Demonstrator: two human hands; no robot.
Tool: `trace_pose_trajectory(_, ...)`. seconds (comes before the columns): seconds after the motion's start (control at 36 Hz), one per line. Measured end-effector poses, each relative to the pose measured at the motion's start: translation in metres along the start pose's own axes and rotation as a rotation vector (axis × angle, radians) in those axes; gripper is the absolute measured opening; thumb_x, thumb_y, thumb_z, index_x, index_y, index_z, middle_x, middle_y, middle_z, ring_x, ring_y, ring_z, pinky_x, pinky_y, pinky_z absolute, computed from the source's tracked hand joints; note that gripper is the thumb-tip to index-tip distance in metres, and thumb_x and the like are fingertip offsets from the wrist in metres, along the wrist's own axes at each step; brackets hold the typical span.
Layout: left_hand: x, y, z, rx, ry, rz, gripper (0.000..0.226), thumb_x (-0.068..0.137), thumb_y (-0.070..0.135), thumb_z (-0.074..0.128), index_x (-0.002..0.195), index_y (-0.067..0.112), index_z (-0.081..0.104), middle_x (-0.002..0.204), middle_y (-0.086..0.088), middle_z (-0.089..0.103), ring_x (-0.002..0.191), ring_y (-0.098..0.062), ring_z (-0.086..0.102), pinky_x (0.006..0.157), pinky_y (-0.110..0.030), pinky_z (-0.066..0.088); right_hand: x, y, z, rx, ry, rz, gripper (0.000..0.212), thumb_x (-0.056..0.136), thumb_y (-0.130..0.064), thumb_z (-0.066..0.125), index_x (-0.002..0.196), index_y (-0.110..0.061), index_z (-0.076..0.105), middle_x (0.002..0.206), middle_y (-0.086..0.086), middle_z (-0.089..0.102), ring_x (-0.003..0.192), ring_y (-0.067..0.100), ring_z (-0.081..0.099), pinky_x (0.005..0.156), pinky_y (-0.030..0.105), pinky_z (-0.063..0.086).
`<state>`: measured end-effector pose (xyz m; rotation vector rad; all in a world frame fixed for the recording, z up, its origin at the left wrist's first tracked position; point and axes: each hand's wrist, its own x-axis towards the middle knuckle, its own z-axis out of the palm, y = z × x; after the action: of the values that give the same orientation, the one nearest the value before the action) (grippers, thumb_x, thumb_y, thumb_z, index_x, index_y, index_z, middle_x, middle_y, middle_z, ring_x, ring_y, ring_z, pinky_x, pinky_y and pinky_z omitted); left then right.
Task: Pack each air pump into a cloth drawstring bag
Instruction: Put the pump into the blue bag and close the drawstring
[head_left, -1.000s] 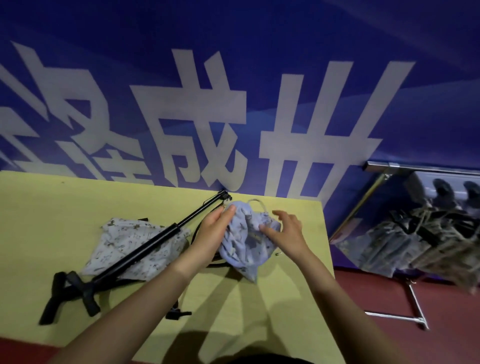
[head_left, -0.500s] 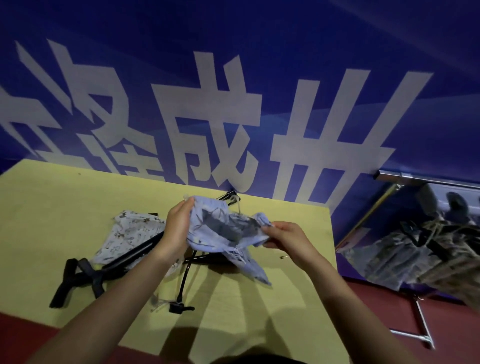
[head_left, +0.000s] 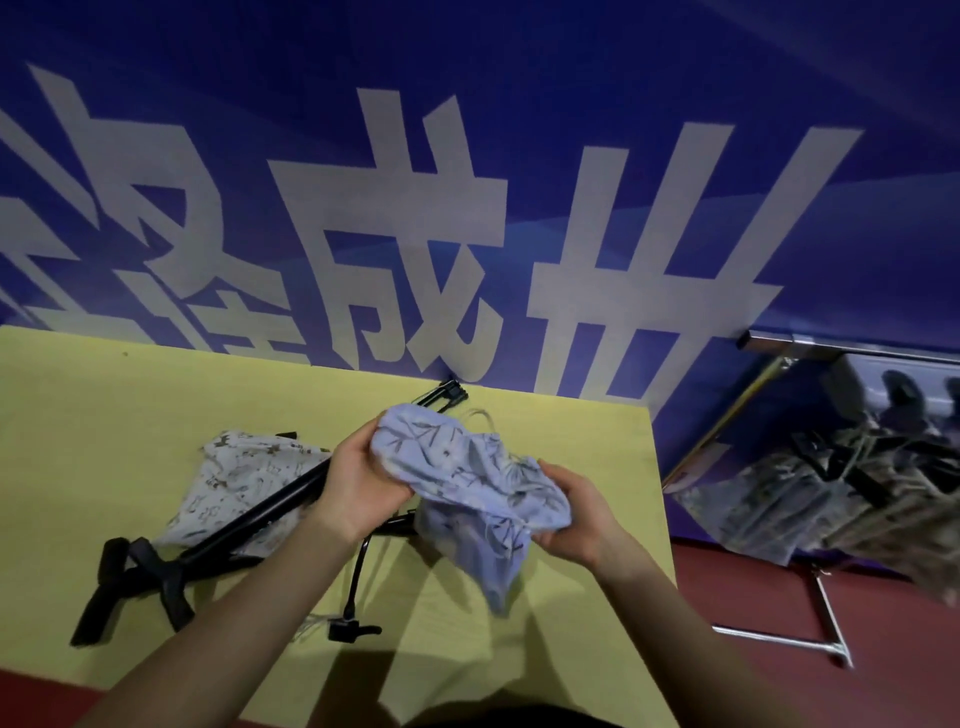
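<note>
I hold a pale blue cloth drawstring bag (head_left: 467, 483) with a leaf print above the yellow table (head_left: 104, 415). My left hand (head_left: 358, 483) grips its left edge and my right hand (head_left: 576, 514) grips its right side, the bag bunched between them. A long black air pump (head_left: 249, 519) lies slanted on the table under my left arm, its foot pieces at the near left and its handle end at the far edge. The pump's black hose (head_left: 356, 582) runs toward me and ends in a nozzle. A second bag (head_left: 244, 483), white with a brown print, lies flat under the pump.
A blue banner (head_left: 467, 208) with large white characters stands right behind the table. To the right, on the red floor, a metal rack (head_left: 779, 639) holds a pile of packed bags (head_left: 857, 493). The table's right edge runs close beside my right hand.
Both hands have lifted the blue bag off the table. A half second ago its mouth was spread open between them; now the bag is bunched and turned, and the hands sit lower.
</note>
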<state>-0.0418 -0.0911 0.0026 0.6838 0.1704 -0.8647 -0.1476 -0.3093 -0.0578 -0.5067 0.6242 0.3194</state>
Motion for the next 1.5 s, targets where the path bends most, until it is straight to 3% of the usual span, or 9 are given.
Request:
trace_pose_trajectory(0.11,0.011,-0.002,0.001,0.009,-0.002,-0.171,0.090,0.034,0.012,0.096,0.117,-0.004,0.066,0.121,-0.024,0.064,0.097,-0.038,0.069,0.081,-0.053,0.056,0.015,0.007,-0.024,-0.060,0.155,-0.038,0.028,0.096,-0.018,0.046,0.104,-0.003,0.069,0.090,0.015,0.072,0.071,0.027,0.070,0.058,0.030,0.056)
trace_pose_trajectory(0.25,0.035,-0.002,-0.009,0.192,0.156,-0.327,0.051,0.084,0.031,0.064,0.126,0.001,0.061,0.104,-0.014,0.066,0.091,-0.026,0.064,0.085,-0.036,0.051,0.033,0.002,-0.072,-0.839,0.637,-0.231,0.024,0.089,-0.008,0.056,0.065,-0.010,0.057,0.053,0.004,0.052,0.050,0.017,0.047,0.054,0.026,0.037)
trace_pose_trajectory(0.42,0.065,-0.010,-0.023,0.340,0.229,-0.380,0.049,0.099,0.035,0.044,0.133,0.000,0.053,0.129,-0.021,0.059,0.114,-0.033,0.058,0.092,-0.043,0.046,0.048,-0.013,-0.110,-1.230,0.824,-0.275,0.018,0.086,-0.024,0.058,0.098,-0.012,0.065,0.094,0.006,0.064,0.091,0.025,0.061,0.079,0.034,0.047)
trace_pose_trajectory(0.83,0.114,-0.053,-0.036,0.569,0.161,-0.447,0.042,0.103,0.030,0.036,0.124,0.002,0.060,0.116,-0.016,0.068,0.104,-0.027,0.063,0.094,-0.036,0.048,0.063,-0.014,-0.112,-1.899,0.614,-0.224,0.027,0.093,-0.029,0.053,0.115,-0.013,0.058,0.115,0.010,0.061,0.098,0.031,0.061,0.074,0.031,0.044)
trace_pose_trajectory(1.03,0.107,-0.058,-0.047,0.639,0.118,-0.448,0.034,0.103,0.022,0.034,0.098,0.014,0.067,0.084,0.003,0.076,0.076,-0.008,0.072,0.063,-0.019,0.054,0.069,-0.011,-0.087,-2.164,0.541,-0.022,0.031,0.096,-0.028,0.045,0.121,-0.019,0.060,0.121,0.008,0.064,0.112,0.029,0.059,0.086,0.028,0.045)
trace_pose_trajectory(1.14,0.091,-0.048,-0.052,0.644,0.115,-0.428,0.034,0.102,0.024,0.037,0.104,0.015,0.069,0.103,-0.003,0.074,0.092,-0.013,0.071,0.073,-0.024,0.055,0.064,0.004,-0.076,-2.087,0.489,0.044,0.032,0.098,-0.036,0.039,0.115,-0.020,0.061,0.119,0.010,0.064,0.111,0.030,0.059,0.087,0.029,0.045)
trace_pose_trajectory(1.25,0.070,-0.035,-0.055,0.618,0.106,-0.378,0.036,0.101,0.027,0.038,0.113,0.014,0.070,0.119,-0.006,0.069,0.109,-0.020,0.066,0.080,-0.029,0.054,0.060,0.015,-0.083,-1.818,0.540,0.025,0.033,0.097,-0.032,0.039,0.070,-0.019,0.051,0.094,0.010,0.069,0.095,0.029,0.065,0.078,0.028,0.048)
trace_pose_trajectory(1.39,0.047,-0.021,-0.062,0.655,0.136,-0.308,0.043,0.104,0.031,0.038,0.137,0.009,0.052,0.140,-0.010,0.054,0.129,-0.025,0.052,0.106,-0.042,0.041,0.050,0.022,-0.065,-1.554,0.638,-0.323,0.022,0.093,-0.020,0.044,0.071,-0.016,0.042,0.081,0.015,0.062,0.078,0.031,0.059,0.068,0.036,0.043)
trace_pose_trajectory(1.5,0.030,-0.021,-0.057,0.698,0.195,-0.248,0.044,0.103,0.038,0.039,0.137,0.013,0.052,0.140,-0.008,0.054,0.125,-0.025,0.055,0.107,-0.046,0.041,0.037,0.036,-0.016,-1.405,0.344,-0.604,0.035,0.088,-0.048,0.036,0.079,-0.016,0.047,0.077,0.009,0.056,0.071,0.022,0.051,0.070,0.037,0.041)
